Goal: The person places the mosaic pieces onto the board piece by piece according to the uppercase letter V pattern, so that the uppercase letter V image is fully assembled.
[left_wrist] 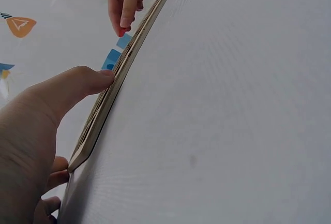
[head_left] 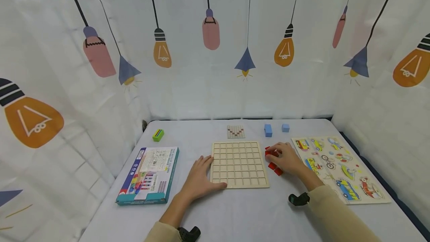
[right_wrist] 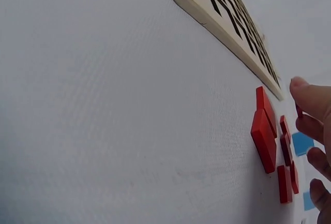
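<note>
Matt wooden board (head_left: pixel 239 164), smooth red blocks (right_wrist: pixel 265 140)

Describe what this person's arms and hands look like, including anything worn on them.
The left hand and right hand are bare, without gloves. Plain beige sleeves stop short of the hands. A small black device with a rounded shape sits by the end of each sleeve; no cable shows on either, and no markings can be made out.

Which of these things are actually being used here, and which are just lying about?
In use, it seems:
Wooden grid board, touched by the left hand
Red pieces, one pinched by the right hand
Perhaps the patterned card, lying just behind the board

Apparently just lying about:
Two blue blocks
Green block
Printed box
Picture board
</note>
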Tool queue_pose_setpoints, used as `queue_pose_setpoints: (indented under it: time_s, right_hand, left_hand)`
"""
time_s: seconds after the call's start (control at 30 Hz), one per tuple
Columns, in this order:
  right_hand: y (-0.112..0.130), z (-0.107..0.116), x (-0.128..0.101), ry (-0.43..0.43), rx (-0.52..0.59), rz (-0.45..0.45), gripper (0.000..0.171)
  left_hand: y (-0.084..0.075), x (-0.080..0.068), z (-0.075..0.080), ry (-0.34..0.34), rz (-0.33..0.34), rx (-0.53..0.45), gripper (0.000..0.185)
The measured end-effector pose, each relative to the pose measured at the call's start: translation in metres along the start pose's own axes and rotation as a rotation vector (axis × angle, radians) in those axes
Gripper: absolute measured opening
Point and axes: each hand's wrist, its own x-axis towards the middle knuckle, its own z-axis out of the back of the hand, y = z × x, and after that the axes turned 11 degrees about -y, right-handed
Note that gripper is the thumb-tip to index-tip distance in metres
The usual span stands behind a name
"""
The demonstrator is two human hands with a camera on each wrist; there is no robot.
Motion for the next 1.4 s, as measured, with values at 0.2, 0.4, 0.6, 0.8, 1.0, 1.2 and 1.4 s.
queue_pose_setpoints:
  time_s: [0.2,0.4,0.6,0.8,1.0,1.2,1.4]
  right_hand:
    - [0.009,-0.003,-0.004,0.001,0.032,0.023,0.029]
    - [0.020,-0.009,-0.009,0.001,0.033,0.079,0.026]
    - [0.032,-0.017,-0.015,0.013,0.061,0.097,0.023]
    - [0.048,-0.025,-0.023,0.030,0.103,0.101,0.021]
    - [0.061,-0.037,-0.030,0.057,0.126,0.120,0.020]
    - [0.071,-0.048,-0.036,0.066,0.148,0.112,0.019]
    - [0.080,-0.055,-0.042,0.079,0.156,0.103,0.019]
  left_hand:
    - [0.000,0.000,0.001,-0.014,-0.011,-0.007,0.123]
    - [-0.001,-0.001,0.001,-0.019,-0.018,-0.018,0.124]
    - [0.001,0.000,-0.001,-0.017,-0.016,-0.006,0.124]
    - [0.000,-0.002,0.000,-0.014,-0.005,-0.016,0.124]
    - [0.000,-0.002,0.000,-0.009,0.000,-0.003,0.123]
    - [0.001,-0.002,0.000,-0.010,-0.008,0.003,0.124]
    - [0.001,-0.002,0.000,-0.013,0.002,-0.002,0.124]
